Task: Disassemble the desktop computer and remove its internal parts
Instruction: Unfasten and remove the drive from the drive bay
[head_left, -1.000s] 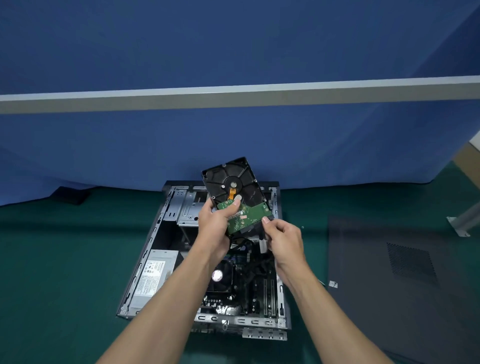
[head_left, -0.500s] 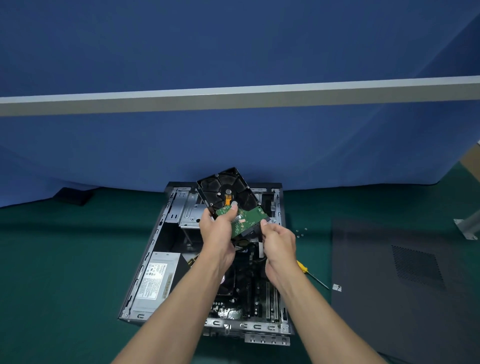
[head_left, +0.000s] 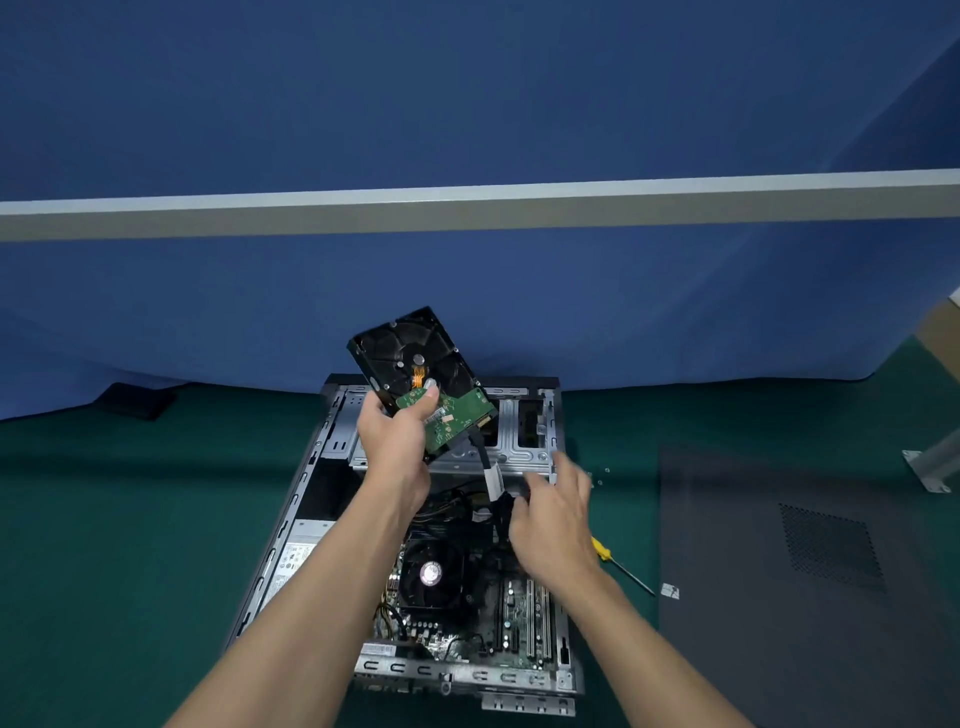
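While the hard drive sits lifted clear above the open computer case, tilted with its underside toward the camera, the left hand grips it at the lower edge, thumb pressed on the green circuit board and the other fingers curled round behind, out of view. A cable hangs from the drive's connector edge down toward the case interior, so the drive looks tethered and not yet free. Likely handling: dense metal block, rigid, heavy for its size, smooth sides that could slip in a one-hand grip, and shock-sensitive. The exposed board and the orange flex strip are the fragile parts, so the better hold is on the two long metal side edges, not thumb-on-board as now. The right hand hovers lower, just beside the cable, fingers loosely spread and motion-blurred. Whether it touches the cable cannot be told. Probable next need is pulling the plug straight off at the connector body, not by the wire. Inside the case are the CPU fan and the power supply. On the green mat, right of the case, lie a yellow-handled screwdriver, a few loose screws, and the removed side panel.
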